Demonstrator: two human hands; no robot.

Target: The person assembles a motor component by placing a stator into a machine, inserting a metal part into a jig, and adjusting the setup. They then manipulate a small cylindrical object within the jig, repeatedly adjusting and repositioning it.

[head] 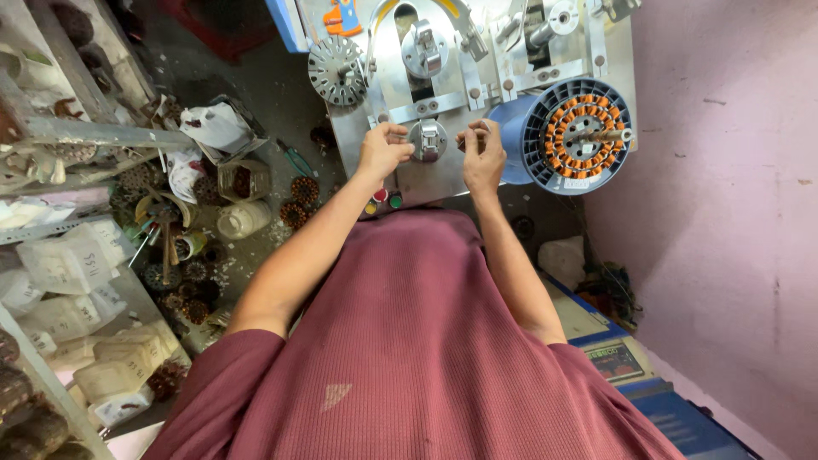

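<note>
Both hands [433,152] close beside metal knob [428,140]

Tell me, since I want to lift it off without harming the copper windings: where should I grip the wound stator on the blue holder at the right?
Probably by the outer rim of the wound stator, fingers from opposite sides. The copper coils ring the inside face and a shaft sticks out of the centre, so the rim looks like the only bare, firm part. Both the left hand and the right hand are at the metal knob.

I wear a maroon shirt [417,341] of fine ribbed knit that fills the lower middle of the frame. Its short sleeves end above my elbows, leaving both forearms bare. A small pale mark sits low on the front.
</note>
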